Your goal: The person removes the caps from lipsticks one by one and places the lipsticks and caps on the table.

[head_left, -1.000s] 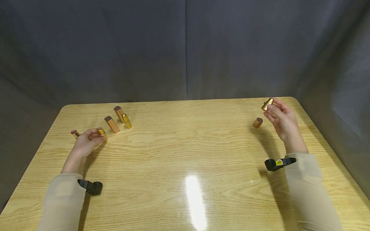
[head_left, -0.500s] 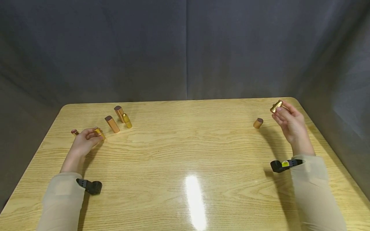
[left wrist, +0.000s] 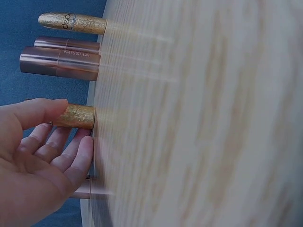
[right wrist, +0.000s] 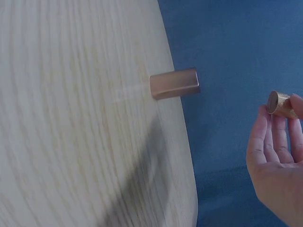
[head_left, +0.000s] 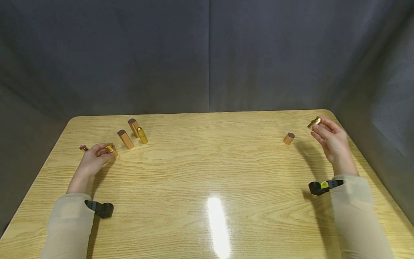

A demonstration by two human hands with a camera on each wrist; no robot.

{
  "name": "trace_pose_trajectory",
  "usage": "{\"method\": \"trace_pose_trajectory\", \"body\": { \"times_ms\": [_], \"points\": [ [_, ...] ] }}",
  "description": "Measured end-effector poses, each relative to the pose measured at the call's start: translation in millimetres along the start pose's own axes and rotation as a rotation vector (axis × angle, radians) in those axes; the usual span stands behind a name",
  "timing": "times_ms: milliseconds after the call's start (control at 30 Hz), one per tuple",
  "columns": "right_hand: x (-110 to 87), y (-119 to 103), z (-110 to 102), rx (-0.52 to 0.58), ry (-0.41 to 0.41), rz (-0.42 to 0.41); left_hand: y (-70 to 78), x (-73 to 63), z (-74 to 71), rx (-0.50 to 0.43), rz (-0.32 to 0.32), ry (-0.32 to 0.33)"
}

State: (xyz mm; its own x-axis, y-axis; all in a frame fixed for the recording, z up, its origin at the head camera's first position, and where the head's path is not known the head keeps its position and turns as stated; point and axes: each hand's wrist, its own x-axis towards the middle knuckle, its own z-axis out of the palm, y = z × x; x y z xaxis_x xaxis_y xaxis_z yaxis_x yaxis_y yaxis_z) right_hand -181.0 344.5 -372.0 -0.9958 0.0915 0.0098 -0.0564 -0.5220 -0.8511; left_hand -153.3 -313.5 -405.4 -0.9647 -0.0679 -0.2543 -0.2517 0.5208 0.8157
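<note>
On the desk (head_left: 181,180), the left grip (head_left: 93,160) pinches a gold tube (left wrist: 78,116), the right grip (head_left: 334,144) a raised gold cap (right wrist: 284,105); uncapping seems done, calling for careful lowering.

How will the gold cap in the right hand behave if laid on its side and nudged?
Likely to roll: the gold cap looks round-bodied. Probably light for its size, as its end looks hollow in the right wrist view. Likely stiff too: the right hand pinches it with no visible denting.
</note>
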Motion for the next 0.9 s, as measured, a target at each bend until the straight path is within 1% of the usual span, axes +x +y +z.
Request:
{"method": "trace_pose_trajectory", "body": {
  "times_ms": [167, 300, 433, 567, 700, 900],
  "points": [
    [-0.3, -0.4, -5.7, -0.006, 0.009, 0.004, 0.2, -0.9, -0.3, -0.009, 0.004, -0.004],
    [-0.2, 0.2, -9.8, -0.001, 0.008, 0.009, 0.4, -1.3, -2.1, 0.008, 0.005, -0.007],
    [-0.1, 1.5, -12.7, 0.002, 0.007, 0.015, 0.6, -0.7, -3.8, 0.042, 0.02, 0.005],
    [-0.1, 3.2, -15.6, -0.03, 0.001, 0.026, 0.7, 0.4, -4.1, 0.058, 0.028, 0.026],
    [-0.4, 4.9, -17.6, -0.073, 0.0, 0.045, 0.9, 0.6, -3.5, 0.04, 0.037, 0.052],
    [-0.8, 5.7, -20.7, -0.165, 0.04, 0.104, 3.5, -1.3, -1.2, -0.073, 0.065, 0.104]
  ]
}}
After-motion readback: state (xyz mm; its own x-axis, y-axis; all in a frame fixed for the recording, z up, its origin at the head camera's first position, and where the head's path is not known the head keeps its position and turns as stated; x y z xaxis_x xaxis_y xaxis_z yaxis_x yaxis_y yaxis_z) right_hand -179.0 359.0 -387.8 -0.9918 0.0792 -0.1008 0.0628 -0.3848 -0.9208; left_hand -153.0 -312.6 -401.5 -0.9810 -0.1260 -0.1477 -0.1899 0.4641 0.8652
